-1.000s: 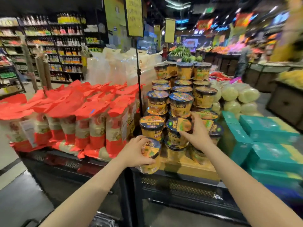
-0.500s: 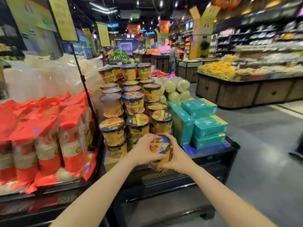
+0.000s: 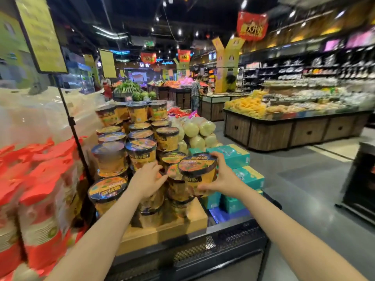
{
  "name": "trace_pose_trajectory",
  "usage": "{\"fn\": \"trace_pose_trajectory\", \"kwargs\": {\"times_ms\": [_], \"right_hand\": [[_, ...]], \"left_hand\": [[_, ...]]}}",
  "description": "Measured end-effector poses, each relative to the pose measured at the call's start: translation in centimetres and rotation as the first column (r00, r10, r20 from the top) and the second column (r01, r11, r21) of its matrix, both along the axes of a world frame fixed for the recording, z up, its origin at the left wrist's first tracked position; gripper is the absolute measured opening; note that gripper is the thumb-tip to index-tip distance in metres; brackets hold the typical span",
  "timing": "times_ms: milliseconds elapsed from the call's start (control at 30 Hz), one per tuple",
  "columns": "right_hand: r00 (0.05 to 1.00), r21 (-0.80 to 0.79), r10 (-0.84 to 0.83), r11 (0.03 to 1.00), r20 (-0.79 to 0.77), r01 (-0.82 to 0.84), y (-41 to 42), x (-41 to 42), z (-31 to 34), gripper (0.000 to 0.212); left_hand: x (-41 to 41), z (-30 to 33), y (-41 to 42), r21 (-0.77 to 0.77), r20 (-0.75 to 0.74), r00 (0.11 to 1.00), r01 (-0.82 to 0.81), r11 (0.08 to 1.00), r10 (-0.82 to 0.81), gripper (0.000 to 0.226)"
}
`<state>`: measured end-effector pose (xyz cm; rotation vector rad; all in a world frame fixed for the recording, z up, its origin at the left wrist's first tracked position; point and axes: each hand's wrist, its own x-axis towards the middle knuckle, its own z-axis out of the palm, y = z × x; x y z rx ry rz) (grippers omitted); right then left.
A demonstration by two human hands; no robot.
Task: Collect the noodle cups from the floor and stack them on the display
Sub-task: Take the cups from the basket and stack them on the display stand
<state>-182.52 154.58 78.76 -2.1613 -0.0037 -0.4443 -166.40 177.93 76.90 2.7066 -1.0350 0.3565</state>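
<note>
Held cup: a noodle cup [image 3: 197, 175] sits in the air at the right front of the stack, tilted so its lid faces the camera; half a second ago it was lower, down near the wooden base, between both hands.
Right hand: the right hand [image 3: 224, 179] holds the cup alone now, its grip curled round the cup's right side, thumb under the bottom and fingers over the rim.
Left hand: the left hand [image 3: 147, 180] has come off that cup; its grip is spread and loose, fingers half bent, reaching at the stacked cups just left of the held one. Whether the fingertips touch a cup cannot be told through the blur.
Display: the noodle cup stack [image 3: 140, 142] rises in tiers on a wooden platform [image 3: 178, 226], itself on a dark mesh-fronted stand [image 3: 213, 252]. A front cup [image 3: 107, 191] stands at the stack's lower left.
Neighbours: red and white packs [image 3: 40, 199] lie to the left of the stack, teal boxes [image 3: 243, 175] just beside it on the right, pale round bagged goods [image 3: 198, 130] behind.
View: the camera now sits closer and looks more to the right than a second ago, with more of the aisle floor [image 3: 304, 189] and a produce island [image 3: 294, 122] in sight.
</note>
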Motion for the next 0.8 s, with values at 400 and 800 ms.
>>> {"fn": "trace_pose_trajectory", "kwargs": {"times_ms": [400,800], "right_hand": [[0.995,0.065,-0.032,0.998,0.089,0.026,-1.8,15.3,1.1,0.108],[0.981,0.090,-0.180,0.981,0.076,0.173,0.3,23.5,-2.3,0.111]], "left_hand": [[3.4,-4.6,0.0,0.034,0.102,0.995,-0.020,0.999,0.016,0.079],[3.5,-4.7,0.4,-0.013,0.095,0.995,-0.001,1.000,0.002,0.072]]}}
